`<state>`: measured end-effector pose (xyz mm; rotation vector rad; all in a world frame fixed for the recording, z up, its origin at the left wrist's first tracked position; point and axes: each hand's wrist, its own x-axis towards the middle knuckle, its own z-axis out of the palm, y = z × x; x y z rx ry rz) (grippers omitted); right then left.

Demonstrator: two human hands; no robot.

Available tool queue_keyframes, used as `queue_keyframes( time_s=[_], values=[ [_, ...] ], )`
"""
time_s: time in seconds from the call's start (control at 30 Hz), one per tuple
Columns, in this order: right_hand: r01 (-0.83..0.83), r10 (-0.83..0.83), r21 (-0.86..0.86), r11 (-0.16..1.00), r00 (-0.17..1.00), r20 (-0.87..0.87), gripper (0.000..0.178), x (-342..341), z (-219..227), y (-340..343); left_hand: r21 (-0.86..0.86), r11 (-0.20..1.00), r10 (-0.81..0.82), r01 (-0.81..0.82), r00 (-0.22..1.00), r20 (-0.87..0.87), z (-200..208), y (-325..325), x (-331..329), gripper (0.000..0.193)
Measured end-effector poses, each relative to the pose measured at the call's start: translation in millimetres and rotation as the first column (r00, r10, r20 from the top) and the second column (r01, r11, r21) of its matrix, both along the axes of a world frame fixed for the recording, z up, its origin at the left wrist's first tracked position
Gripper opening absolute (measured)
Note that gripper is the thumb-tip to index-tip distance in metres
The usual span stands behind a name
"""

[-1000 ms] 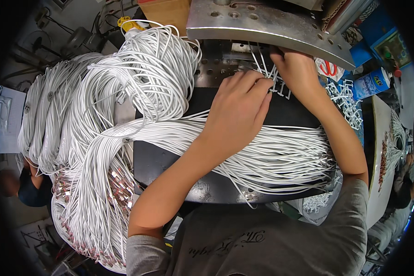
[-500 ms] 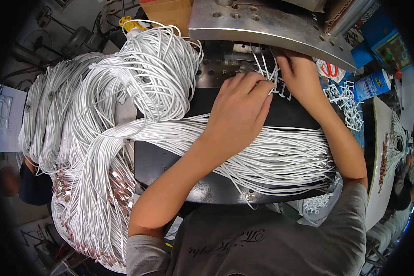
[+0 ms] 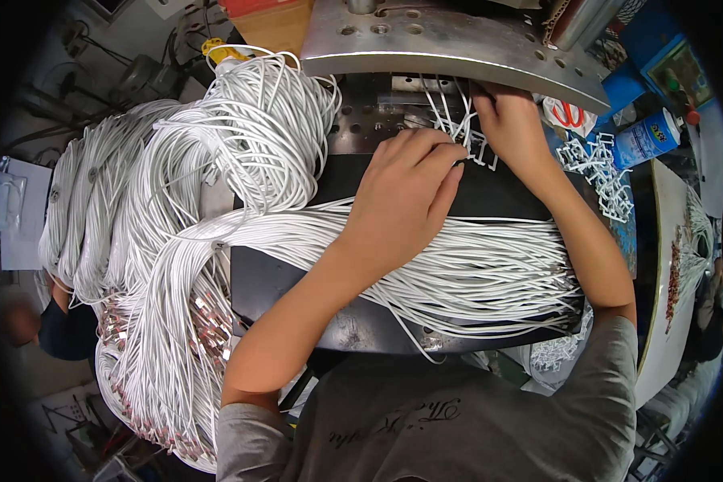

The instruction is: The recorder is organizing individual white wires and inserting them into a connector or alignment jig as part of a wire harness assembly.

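My left hand (image 3: 406, 193) is above a black work surface (image 3: 265, 281), its fingers bent together by several white cables (image 3: 450, 108) and small white plastic frames (image 3: 482, 154). What its fingertips pinch is hidden. My right hand (image 3: 510, 124) reaches beneath a thick metal plate (image 3: 450, 56), close to the same cables; its fingertips are out of sight. A fanned-out bundle of white cables (image 3: 474, 273) lies under my left wrist, with its ends toward my right forearm.
Large coils of white cable (image 3: 257, 128) are heaped at the left, over cables with reddish ends (image 3: 209, 329). On the right are more white plastic frames (image 3: 602, 177), red-handled scissors (image 3: 566, 114) and a blue-and-white can (image 3: 647, 145). Another person (image 3: 64, 325) is at the far left.
The view has shifted slightly, so the metal plate and both hands appear a little farther left. My hands keep nearly the same pose by the cables.
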<state>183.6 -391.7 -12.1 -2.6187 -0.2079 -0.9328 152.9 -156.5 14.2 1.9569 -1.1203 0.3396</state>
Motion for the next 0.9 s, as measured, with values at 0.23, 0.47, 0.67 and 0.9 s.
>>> queue_keyframes(
  time_s=[0.23,0.47,0.67,0.9],
  values=[
    [-0.228,0.231,0.043,0.973,0.932,-0.279,0.025,-123.6,43.3,-4.8,0.145,0.972,-0.173,0.185,0.981,-0.086,19.4,47.7,-44.5,0.047],
    [-0.301,0.277,0.046,0.953,0.795,-0.54,0.058,-262.4,40.0,14.1,0.55,0.823,-0.031,0.138,0.979,-0.199,23.8,151.3,-114.1,0.071],
    [-0.17,-0.024,-0.268,0.948,0.805,-0.593,0.079,-292.7,20.5,13.5,0.736,0.675,0.081,-0.051,0.997,-0.005,-0.5,162.9,-115.2,0.079],
    [-0.162,0.033,-0.172,0.972,0.815,-0.579,0.09,-289.5,18.9,22.3,0.646,0.761,0.101,-0.06,0.995,-0.027,-6.1,166.8,-122.5,0.095]
  ],
)
